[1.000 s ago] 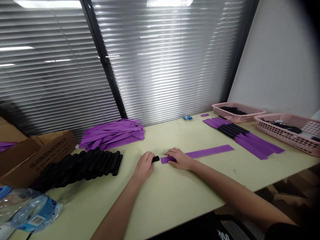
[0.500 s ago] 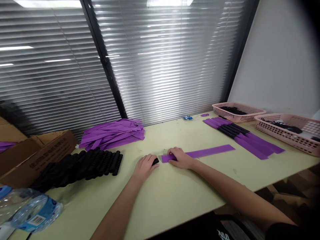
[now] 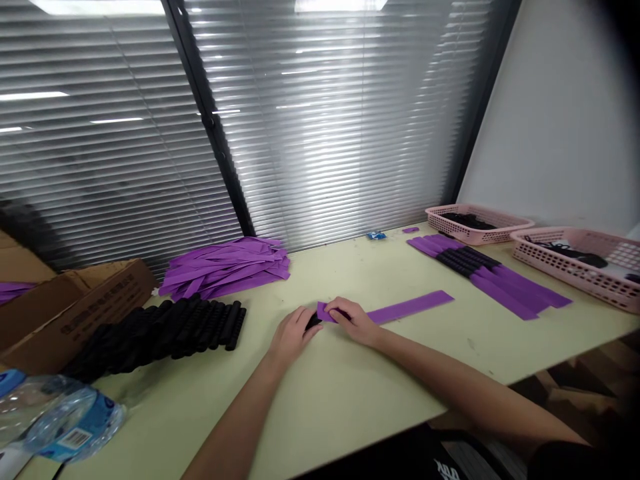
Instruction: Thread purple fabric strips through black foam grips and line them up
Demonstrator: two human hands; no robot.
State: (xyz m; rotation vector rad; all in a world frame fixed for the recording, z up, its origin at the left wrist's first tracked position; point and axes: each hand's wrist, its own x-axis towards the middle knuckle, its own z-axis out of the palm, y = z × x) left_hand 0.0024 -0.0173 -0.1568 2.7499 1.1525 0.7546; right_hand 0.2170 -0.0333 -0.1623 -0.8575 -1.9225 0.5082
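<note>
Near the middle of the table, my left hand is closed round a small black piece, mostly covered by the fingers. My right hand pinches a purple strip close to its left end. That end touches or overlaps the black piece; the exact contact is hidden by the fingers. The rest of the strip lies flat to the right. On the left is a row of black ribbed tubes, with a pile of purple strips behind it. At the right lie several purple strips with black tubes round their middles.
Two pink baskets with black items stand at the back right. A cardboard box and clear plastic bottles are at the left. A small blue packet lies near the window blinds. The table's front edge slants up to the right.
My right hand has moved slightly left with the purple strip, whose left end has lifted and come up to the black piece in my left hand.
</note>
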